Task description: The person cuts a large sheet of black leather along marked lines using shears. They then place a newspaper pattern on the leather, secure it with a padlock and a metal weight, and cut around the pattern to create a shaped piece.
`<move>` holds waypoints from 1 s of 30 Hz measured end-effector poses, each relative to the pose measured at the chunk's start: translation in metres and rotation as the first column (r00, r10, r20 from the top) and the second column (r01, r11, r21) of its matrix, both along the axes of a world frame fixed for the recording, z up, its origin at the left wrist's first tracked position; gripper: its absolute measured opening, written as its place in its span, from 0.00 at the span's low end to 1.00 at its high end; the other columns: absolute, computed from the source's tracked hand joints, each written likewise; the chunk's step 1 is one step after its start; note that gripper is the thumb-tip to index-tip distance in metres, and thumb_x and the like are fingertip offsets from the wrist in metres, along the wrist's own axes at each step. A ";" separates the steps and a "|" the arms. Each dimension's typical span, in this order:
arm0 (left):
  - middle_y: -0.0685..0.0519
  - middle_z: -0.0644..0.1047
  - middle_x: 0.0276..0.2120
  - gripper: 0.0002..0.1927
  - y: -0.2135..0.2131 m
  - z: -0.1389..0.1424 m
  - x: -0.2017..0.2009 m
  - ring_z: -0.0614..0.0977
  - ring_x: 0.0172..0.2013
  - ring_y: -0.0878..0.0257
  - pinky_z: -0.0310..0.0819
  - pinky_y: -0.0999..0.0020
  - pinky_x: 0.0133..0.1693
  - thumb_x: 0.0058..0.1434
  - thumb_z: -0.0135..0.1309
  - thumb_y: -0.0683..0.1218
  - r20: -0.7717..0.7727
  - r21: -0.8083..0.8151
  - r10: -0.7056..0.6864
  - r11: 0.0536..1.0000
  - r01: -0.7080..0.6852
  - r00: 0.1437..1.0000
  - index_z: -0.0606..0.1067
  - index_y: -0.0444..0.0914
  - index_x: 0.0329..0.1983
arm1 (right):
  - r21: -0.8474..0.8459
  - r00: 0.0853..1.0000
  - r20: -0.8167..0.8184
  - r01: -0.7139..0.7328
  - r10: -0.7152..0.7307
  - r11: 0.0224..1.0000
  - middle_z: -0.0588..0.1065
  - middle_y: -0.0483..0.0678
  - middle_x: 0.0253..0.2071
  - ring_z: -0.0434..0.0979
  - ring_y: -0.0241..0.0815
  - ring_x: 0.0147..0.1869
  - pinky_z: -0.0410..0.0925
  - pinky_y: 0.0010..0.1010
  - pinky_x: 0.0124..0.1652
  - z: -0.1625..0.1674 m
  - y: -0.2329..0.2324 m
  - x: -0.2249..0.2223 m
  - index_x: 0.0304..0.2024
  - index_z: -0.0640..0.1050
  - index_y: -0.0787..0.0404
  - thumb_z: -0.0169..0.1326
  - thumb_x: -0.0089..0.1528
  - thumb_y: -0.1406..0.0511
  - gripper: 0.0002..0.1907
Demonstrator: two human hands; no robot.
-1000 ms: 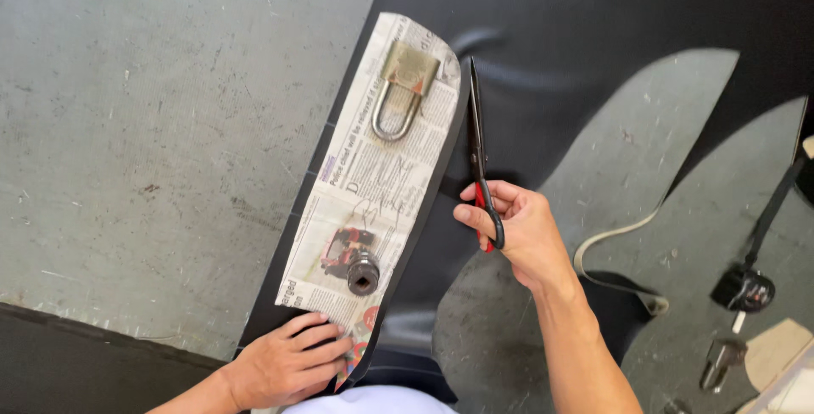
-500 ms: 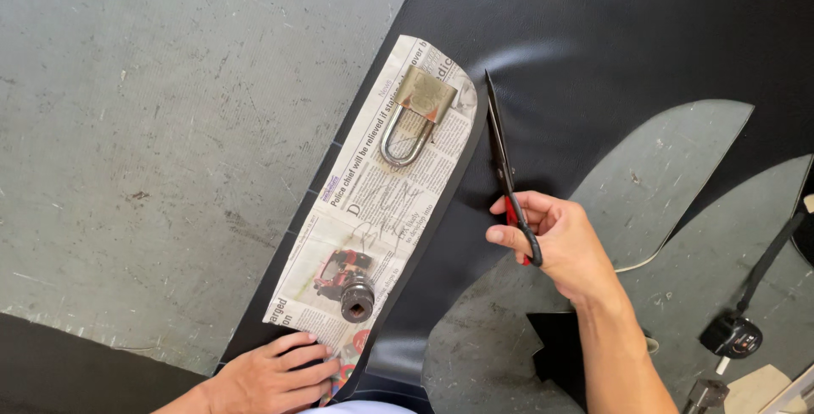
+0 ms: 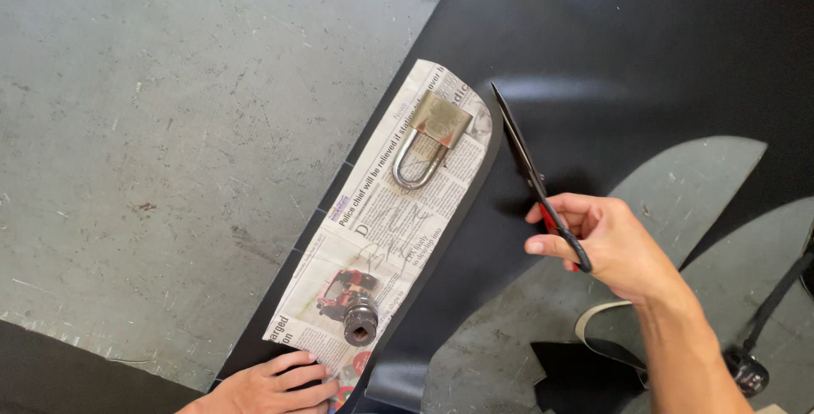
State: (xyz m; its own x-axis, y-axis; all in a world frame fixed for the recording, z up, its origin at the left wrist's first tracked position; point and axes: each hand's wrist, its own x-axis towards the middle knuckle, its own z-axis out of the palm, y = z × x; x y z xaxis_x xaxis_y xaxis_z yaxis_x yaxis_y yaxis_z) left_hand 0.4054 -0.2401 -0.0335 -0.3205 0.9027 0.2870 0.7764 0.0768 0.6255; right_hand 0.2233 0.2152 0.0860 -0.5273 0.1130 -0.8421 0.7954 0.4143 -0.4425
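One rounded newsprint template (image 3: 386, 236), brass padlock (image 3: 431, 138)

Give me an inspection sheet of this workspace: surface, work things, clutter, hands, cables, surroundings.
Surface: grey concrete floor, scuffed, partly covered by a black sheet.
Work things: newspaper pattern lying on the black sheet, weighted by a brass padlock and a dark metal socket; scissors.
Clutter: curved cut-outs in the black sheet; pale strip.
Hands: left hand presses the pattern's near end; right hand holds the scissors, blades closed.
Cables: black strap with clip at right.
Surroundings: nothing seen.
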 end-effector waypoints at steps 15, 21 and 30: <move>0.60 0.74 0.59 0.10 -0.002 -0.003 0.002 0.74 0.61 0.62 0.65 0.61 0.65 0.64 0.52 0.47 0.054 -0.009 0.001 1.000 0.000 0.999 0.76 0.46 0.48 | 0.066 0.970 0.081 -0.233 0.228 0.970 0.64 0.42 0.15 0.58 0.34 0.19 0.52 0.30 0.22 0.012 0.017 -0.058 0.40 0.84 0.64 0.74 0.43 0.63 0.24; 0.61 0.73 0.60 0.12 -0.002 -0.004 0.002 0.74 0.61 0.63 0.64 0.61 0.67 0.64 0.52 0.46 0.035 0.010 0.023 1.000 -0.024 0.999 0.77 0.47 0.51 | 0.126 0.933 0.115 -0.355 0.342 0.926 0.61 0.40 0.15 0.58 0.34 0.20 0.52 0.30 0.23 0.008 0.024 -0.081 0.40 0.84 0.63 0.74 0.42 0.61 0.25; 0.60 0.72 0.63 0.15 -0.006 -0.010 0.010 0.73 0.62 0.61 0.65 0.61 0.66 0.63 0.52 0.45 0.083 -0.015 0.013 1.000 -0.012 0.996 0.77 0.45 0.53 | 0.109 0.867 0.089 -0.499 0.491 0.860 0.58 0.39 0.15 0.57 0.35 0.20 0.57 0.30 0.24 -0.001 0.038 -0.104 0.40 0.82 0.61 0.74 0.43 0.59 0.25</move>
State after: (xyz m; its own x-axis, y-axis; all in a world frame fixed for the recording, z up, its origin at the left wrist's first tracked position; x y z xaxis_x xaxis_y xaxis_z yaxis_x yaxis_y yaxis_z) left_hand 0.4157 -0.2460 -0.0432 -0.3541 0.9024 0.2457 0.7206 0.0958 0.6867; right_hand 0.1193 0.2530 0.0855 -0.4942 -0.0453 -0.8682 0.4927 0.8081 -0.3226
